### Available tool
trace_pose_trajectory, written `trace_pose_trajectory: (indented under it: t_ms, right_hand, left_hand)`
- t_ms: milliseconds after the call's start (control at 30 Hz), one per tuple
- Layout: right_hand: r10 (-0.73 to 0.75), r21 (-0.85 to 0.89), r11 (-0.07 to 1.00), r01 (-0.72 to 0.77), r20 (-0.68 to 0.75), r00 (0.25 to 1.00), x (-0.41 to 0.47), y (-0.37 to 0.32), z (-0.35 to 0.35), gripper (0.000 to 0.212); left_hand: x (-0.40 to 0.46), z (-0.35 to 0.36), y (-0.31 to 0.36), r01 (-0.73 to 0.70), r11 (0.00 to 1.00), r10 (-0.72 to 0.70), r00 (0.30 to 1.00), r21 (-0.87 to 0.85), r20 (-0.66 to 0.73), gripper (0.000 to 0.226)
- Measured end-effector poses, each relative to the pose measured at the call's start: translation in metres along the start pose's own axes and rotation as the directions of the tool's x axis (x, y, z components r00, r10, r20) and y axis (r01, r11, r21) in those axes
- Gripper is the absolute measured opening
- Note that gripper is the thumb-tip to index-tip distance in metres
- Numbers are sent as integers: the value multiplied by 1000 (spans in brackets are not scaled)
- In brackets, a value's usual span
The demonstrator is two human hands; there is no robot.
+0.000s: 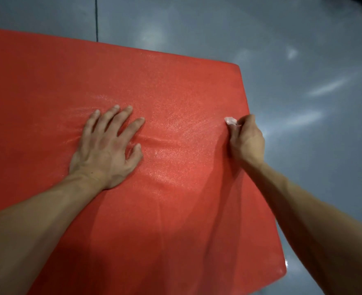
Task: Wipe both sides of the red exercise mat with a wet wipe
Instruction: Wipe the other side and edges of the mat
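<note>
One red exercise mat (175, 86) spread flat on grey floor (303, 60), left hand (107, 150) pressed flat on it, fingers splayed, right hand (247, 139) clamped on one wet wipe (230, 120) at mat's right edge.

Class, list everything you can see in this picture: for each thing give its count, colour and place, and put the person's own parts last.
exercise mat: one, red, spread flat on the floor, filling most of the view; a crease runs beside the left hand.
wet wipe: one, pale white-pink, bunched, on the mat near its right edge.
floor: one, grey, glossy, beyond the mat at top and right; a dark line runs across it at upper left.
left hand: one, bare, pressing flat on the mat, fingers spread.
right hand: one, bare, gripping the wipe at the mat's right edge.
</note>
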State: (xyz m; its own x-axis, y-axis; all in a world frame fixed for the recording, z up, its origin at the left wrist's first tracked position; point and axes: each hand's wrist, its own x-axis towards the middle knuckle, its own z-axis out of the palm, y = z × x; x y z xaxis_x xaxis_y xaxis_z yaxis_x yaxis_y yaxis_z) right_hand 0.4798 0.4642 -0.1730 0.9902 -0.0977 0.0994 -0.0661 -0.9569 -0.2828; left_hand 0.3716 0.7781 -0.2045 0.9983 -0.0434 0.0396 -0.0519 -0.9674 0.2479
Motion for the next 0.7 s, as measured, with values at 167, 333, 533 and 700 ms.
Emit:
trace_pose_trajectory:
  t_ms: [167, 333, 533, 700]
  right_hand:
    - [-440, 176, 895, 409, 211, 873, -76, -64, 4, 20]
    - [-533, 20, 834, 551, 286, 796, -70, -40, -16, 20]
    - [-190, -80, 976, 203, 152, 970, -72, -31, -19, 19]
    - [-662, 104, 721, 685, 393, 638, -143, -66, -13, 10]
  left_hand:
    - [-1, -1, 0, 1, 1000, -1, 1000, 4, 6, 65]
    - [-1, -1, 0, 4, 1000, -4, 1000, 4, 15, 66]
    - [-1, -3, 0, 9, 1000, -9, 999, -1, 33, 67]
    - [0, -6, 1, 11, 1000, -11, 1000, -7, 8, 67]
